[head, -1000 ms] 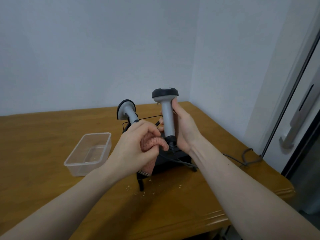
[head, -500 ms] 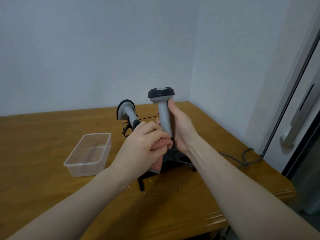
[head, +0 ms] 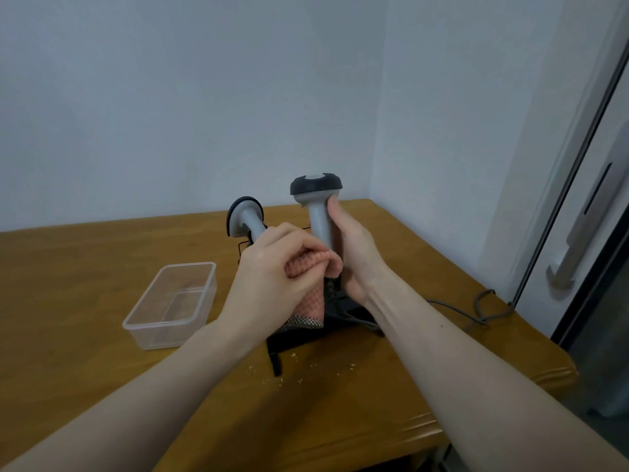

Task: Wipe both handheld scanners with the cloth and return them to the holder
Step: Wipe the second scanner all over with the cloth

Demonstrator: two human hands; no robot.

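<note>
Scanner wiped above the holder, near the table's far right corner.
The right hand [head: 354,253] clasps the upright scanner [head: 318,212]; the left hand [head: 272,267] presses the cloth [head: 309,267] on its handle. The second scanner [head: 246,218] stands in the holder [head: 303,338]. The plastic box [head: 172,303] at the left looks empty.

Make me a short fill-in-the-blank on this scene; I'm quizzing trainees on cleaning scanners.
1. The right hand grips the handle of a raised ____.
2. The left hand presses a pink ____ against that handle.
3. The second scanner stands in the black ____.
4. The clear plastic container sits on the wooden ____.

Missing words: scanner; cloth; holder; table
</note>
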